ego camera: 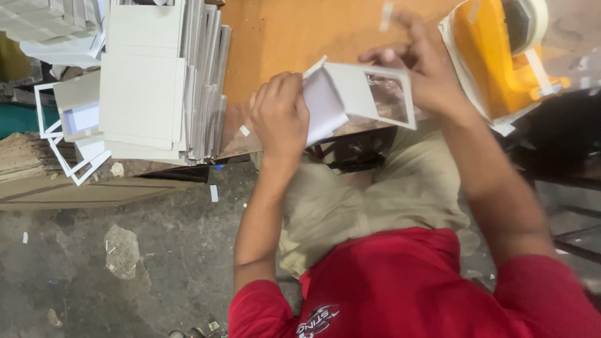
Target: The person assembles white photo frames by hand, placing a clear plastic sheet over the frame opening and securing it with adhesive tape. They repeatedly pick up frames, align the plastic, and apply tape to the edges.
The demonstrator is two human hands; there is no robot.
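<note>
Both of my hands hold a folded grey-white cardboard box blank (350, 94) with a clear window panel (388, 98), just above the near edge of the orange wooden table (282, 37). The fingers of my left hand (278, 116) are curled over the blank's white left flap. On the blank's right side, my right hand (426, 69) holds the window panel's upper edge. A small strip of tape (387, 15) sticks up by my right fingertips. My red shirt and tan trousers fill the lower view.
Stacks of flat grey cards (159, 81) stand on the table's left part, with loose white window frames (62, 156) beside them. A yellow tape dispenser (494, 62) with a tape roll (529, 22) sits at the right. Concrete floor (125, 250) lies below.
</note>
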